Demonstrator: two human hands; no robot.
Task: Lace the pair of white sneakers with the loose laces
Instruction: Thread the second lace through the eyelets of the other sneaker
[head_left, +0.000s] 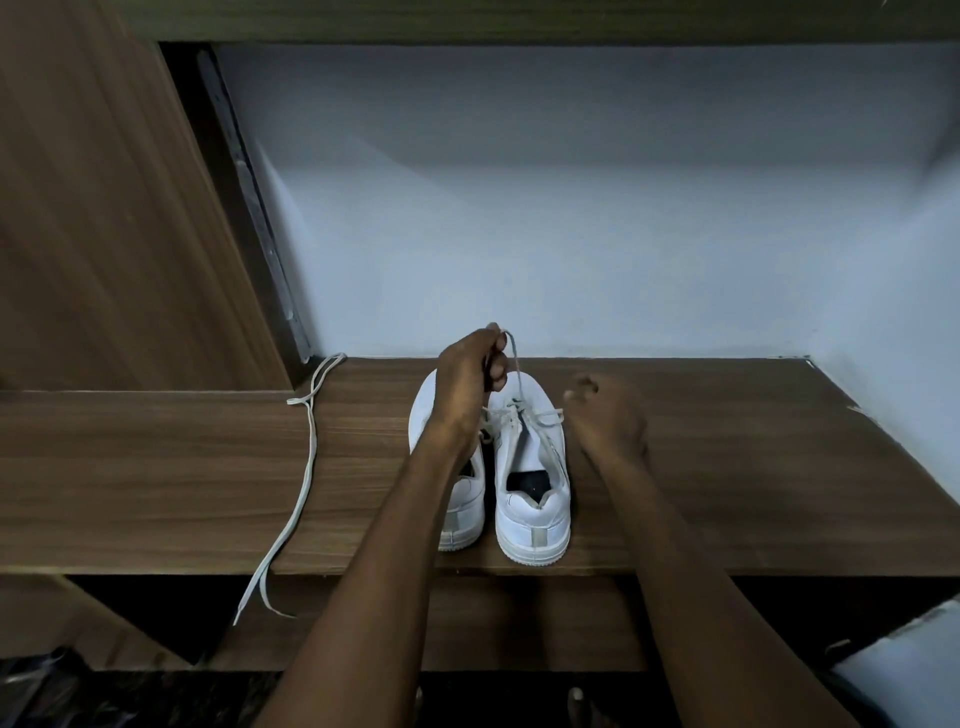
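Two white sneakers stand side by side on a wooden shelf (727, 467), heels toward me. The right sneaker (532, 499) has a grey-white lace (514, 364) partly threaded through its lower eyelets. My left hand (470, 379) is raised over the toes and pinches one end of that lace, pulling it up and taut. The left sneaker (457, 499) is largely hidden behind my left forearm. My right hand (605, 415) hovers just right of the right sneaker, fingers loosely curled, holding nothing. A second loose lace (310, 441) lies on the shelf to the left.
The loose lace runs from the shelf's back left corner down over the front edge (260, 587). A wooden cabinet panel (104, 208) rises at the left. A pale wall (571, 208) closes the back and right side. A lower shelf (467, 623) sits beneath.
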